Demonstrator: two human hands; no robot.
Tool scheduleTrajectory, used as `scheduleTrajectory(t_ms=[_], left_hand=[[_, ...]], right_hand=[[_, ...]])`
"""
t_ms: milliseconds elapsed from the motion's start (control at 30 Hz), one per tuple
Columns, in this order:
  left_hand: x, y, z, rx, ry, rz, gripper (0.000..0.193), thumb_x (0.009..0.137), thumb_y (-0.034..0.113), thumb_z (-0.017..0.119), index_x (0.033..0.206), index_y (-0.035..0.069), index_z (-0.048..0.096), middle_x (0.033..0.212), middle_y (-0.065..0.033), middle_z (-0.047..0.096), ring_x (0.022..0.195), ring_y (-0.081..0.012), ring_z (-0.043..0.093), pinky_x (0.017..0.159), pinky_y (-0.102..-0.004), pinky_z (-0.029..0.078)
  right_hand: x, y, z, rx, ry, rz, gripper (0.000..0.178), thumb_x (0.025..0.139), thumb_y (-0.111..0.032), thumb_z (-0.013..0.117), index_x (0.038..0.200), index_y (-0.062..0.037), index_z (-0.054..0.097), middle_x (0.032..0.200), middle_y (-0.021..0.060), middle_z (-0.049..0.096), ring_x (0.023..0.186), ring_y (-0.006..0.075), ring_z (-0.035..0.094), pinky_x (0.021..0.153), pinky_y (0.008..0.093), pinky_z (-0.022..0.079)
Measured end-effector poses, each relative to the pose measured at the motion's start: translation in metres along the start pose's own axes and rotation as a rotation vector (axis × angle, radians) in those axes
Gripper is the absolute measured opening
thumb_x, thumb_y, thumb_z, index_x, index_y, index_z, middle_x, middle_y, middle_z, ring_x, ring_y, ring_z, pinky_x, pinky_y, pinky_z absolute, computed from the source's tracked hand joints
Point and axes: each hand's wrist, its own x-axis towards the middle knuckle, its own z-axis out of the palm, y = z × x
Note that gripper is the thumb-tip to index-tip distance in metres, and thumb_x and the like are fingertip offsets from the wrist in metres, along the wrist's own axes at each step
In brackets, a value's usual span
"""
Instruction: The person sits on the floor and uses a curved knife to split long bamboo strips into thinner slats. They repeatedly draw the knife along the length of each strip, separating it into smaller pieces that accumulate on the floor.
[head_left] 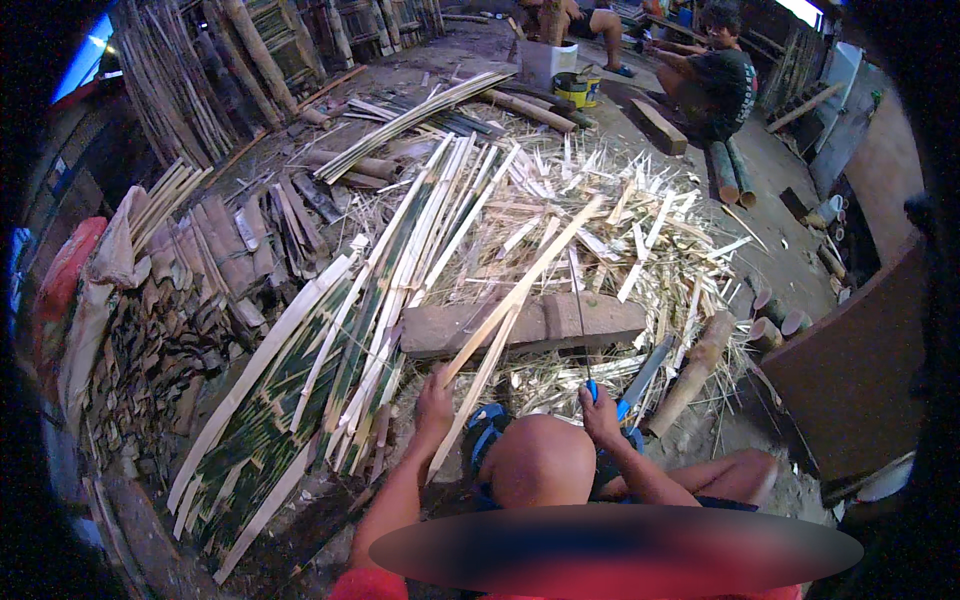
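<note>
My left hand (434,412) is closed around the lower end of a long pale bamboo strip (530,280), which slants up and to the right across a thick wooden beam (600,320). Another bamboo strip (478,385) leans on the beam just beside it. In my right hand (600,418) is a knife with a blue handle (592,389); its thin blade points away from me, over the beam. Right of that hand lies a saw-like tool (646,373) with a wide grey blade and blue handle, partly hidden. My bent knee (545,460) is between my hands.
Many split green-and-pale bamboo strips (300,370) lie at left. Bamboo offcuts and shavings (640,225) heap beyond the beam. A round log (695,370) lies at right. Farther off are a person in dark clothes (715,85), a yellow bucket (577,90) and bamboo poles (735,175).
</note>
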Motion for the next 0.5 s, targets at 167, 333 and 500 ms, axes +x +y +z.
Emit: scheduleTrajectory(t_ms=[167, 333, 500], left_hand=[[0.063, 0.077, 0.058, 0.042, -0.327, -0.056, 0.021, 0.094, 0.013, 0.047, 0.106, -0.001, 0.057, 0.093, -0.0286, 0.066, 0.088, -0.0502, 0.063, 0.078, -0.0581, 0.050], [0.087, 0.102, 0.134, 0.003, -0.546, 0.046, 0.020, 0.090, 0.012, 0.052, 0.103, -0.003, 0.055, 0.094, -0.0324, 0.066, 0.094, -0.0486, 0.064, 0.084, -0.0559, 0.050], [0.080, 0.102, 0.164, 0.050, -0.605, -0.147, 0.028, 0.091, 0.015, 0.050, 0.112, -0.003, 0.052, 0.103, -0.0347, 0.064, 0.102, -0.0512, 0.061, 0.089, -0.0571, 0.049]], right_hand=[[-0.003, -0.021, -0.018, 0.088, 0.155, -0.202, 0.037, 0.104, -0.038, 0.046, 0.091, -0.0032, 0.052, 0.062, 0.0064, 0.051, 0.055, 0.0197, 0.052, 0.053, 0.0374, 0.043], [-0.009, -0.043, -0.048, 0.354, 0.084, -0.300, 0.030, 0.102, -0.035, 0.049, 0.099, -0.0053, 0.053, 0.062, 0.0080, 0.055, 0.054, 0.0221, 0.056, 0.050, 0.0380, 0.041], [0.003, -0.028, -0.055, 0.290, 0.023, -0.480, 0.031, 0.100, -0.036, 0.050, 0.104, -0.0051, 0.052, 0.065, 0.0134, 0.057, 0.057, 0.0300, 0.059, 0.054, 0.0409, 0.045]])
